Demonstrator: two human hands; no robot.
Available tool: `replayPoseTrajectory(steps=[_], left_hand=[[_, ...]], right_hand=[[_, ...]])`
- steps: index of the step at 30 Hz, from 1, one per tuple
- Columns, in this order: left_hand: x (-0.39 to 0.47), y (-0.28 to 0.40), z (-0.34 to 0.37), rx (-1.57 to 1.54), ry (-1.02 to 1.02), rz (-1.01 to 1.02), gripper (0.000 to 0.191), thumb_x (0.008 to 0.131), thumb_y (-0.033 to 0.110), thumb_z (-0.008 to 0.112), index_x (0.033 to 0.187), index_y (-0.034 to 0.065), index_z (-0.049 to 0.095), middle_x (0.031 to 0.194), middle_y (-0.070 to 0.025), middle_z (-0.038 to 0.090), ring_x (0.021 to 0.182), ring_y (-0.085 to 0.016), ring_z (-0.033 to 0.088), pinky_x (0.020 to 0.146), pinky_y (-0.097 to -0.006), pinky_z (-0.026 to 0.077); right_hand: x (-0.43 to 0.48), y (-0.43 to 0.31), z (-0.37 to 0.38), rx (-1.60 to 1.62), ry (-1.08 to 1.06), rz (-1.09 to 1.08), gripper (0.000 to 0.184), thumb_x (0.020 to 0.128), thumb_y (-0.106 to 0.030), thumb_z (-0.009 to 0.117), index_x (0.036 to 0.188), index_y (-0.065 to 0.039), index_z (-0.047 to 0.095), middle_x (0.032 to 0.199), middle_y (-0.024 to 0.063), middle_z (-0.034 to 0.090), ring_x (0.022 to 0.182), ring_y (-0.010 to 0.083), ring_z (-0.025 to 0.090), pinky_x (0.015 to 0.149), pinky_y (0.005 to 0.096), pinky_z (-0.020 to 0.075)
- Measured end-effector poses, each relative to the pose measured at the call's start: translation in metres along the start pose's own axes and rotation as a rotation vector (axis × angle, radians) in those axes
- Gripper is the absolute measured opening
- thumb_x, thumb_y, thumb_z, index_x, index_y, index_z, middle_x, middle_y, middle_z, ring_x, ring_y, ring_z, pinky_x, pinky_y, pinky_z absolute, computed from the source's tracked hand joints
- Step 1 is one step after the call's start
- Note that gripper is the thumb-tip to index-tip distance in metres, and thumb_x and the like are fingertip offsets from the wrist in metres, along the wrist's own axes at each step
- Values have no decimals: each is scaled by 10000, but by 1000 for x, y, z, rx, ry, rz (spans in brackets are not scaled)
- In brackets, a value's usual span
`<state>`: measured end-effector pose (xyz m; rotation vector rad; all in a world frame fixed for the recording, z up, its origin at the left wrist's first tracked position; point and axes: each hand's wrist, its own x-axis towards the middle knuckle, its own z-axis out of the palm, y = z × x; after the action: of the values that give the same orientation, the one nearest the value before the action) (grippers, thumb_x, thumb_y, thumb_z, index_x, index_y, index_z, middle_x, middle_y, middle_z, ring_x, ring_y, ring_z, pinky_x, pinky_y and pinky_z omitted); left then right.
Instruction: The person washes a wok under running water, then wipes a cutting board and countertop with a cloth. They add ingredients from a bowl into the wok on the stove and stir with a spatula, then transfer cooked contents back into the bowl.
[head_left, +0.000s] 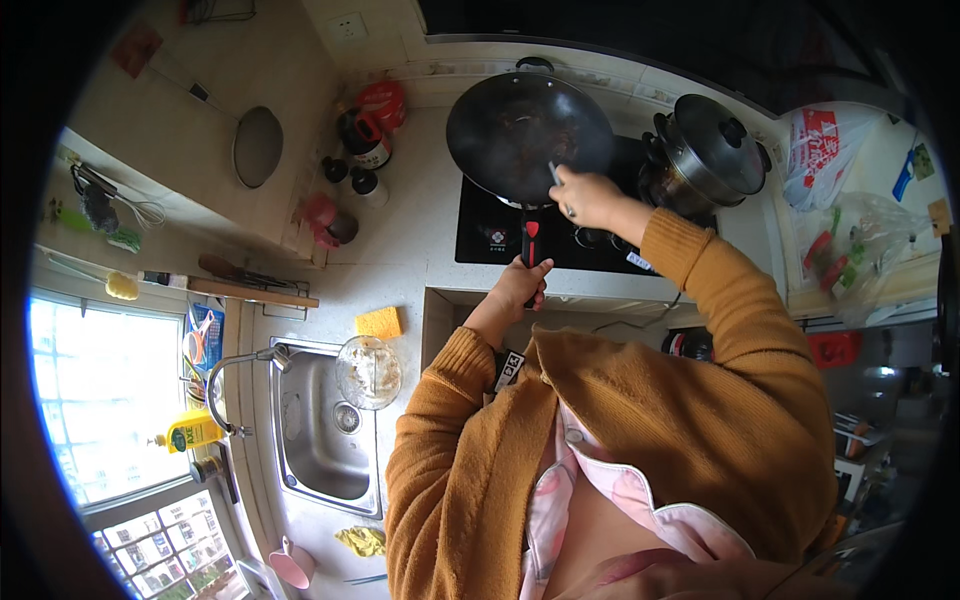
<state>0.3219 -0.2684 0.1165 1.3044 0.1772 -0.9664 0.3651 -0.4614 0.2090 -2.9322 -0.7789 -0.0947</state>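
Note:
A large black wok (495, 127) stands over the black glass gas hob (487, 232), with dark food (536, 139) and haze inside it. Closed around the wok's black and red handle (532, 236) is my left hand (519, 286). My right hand (589, 199) reaches over the wok's near right rim and grips a thin metal utensil (555, 174) whose tip points into the wok; its far end is hard to see. To the right of the wok, a steel pot with a glass lid (709, 146) sits on the hob.
Left of the hob stand a dark sauce bottle (371, 154) and small seasoning bottles (367, 186). A glass dish (369, 373) overlaps the rim of the steel sink (326, 465), below a yellow sponge (379, 322). Plastic bags (821, 157) lie at the right.

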Motion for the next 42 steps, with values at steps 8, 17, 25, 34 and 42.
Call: replayPoseTrajectory(steps=[8, 17, 25, 34, 42], left_hand=[[1, 3, -5, -13, -39, 9, 250, 910, 240, 579, 928, 84, 384, 570, -25, 444, 400, -142, 418, 351, -300, 352], [2, -1, 2, -18, -10, 20, 230, 917, 238, 570, 917, 89, 395, 582, -24, 447, 416, -144, 424, 370, -300, 355], [2, -1, -3, -6, -23, 39, 243, 914, 233, 567, 920, 63, 393, 599, -32, 468, 412, -141, 441, 364, -294, 377], [-3, 6, -8, 8, -42, 16, 243, 913, 235, 570, 908, 72, 389, 604, -31, 460, 422, -140, 440, 372, -299, 375], [0, 4, -10, 21, -19, -11, 258, 905, 248, 587, 909, 105, 371, 599, -24, 452, 428, -141, 433, 371, -298, 360]], right_hand=[[13, -7, -6, 142, -302, -118, 78, 770, -162, 600, 758, -85, 606, 941, 171, 527, 691, 307, 613, 613, 411, 504], [131, 70, -98, -10, 5, 567, 278, 812, -264, 510, 791, -13, 628, 582, 123, 618, 494, 221, 620, 474, 337, 495], [156, 50, -83, 473, 17, 849, 311, 821, -285, 524, 893, -6, 642, 734, 125, 651, 567, 199, 659, 483, 291, 531], [123, 109, -37, 87, 101, 605, 291, 873, -261, 504, 964, -31, 657, 827, 118, 678, 779, 213, 664, 712, 327, 515], [32, 35, -61, 337, 134, -103, 81, 811, -160, 591, 819, -111, 654, 880, 89, 590, 813, 243, 591, 702, 355, 486]])
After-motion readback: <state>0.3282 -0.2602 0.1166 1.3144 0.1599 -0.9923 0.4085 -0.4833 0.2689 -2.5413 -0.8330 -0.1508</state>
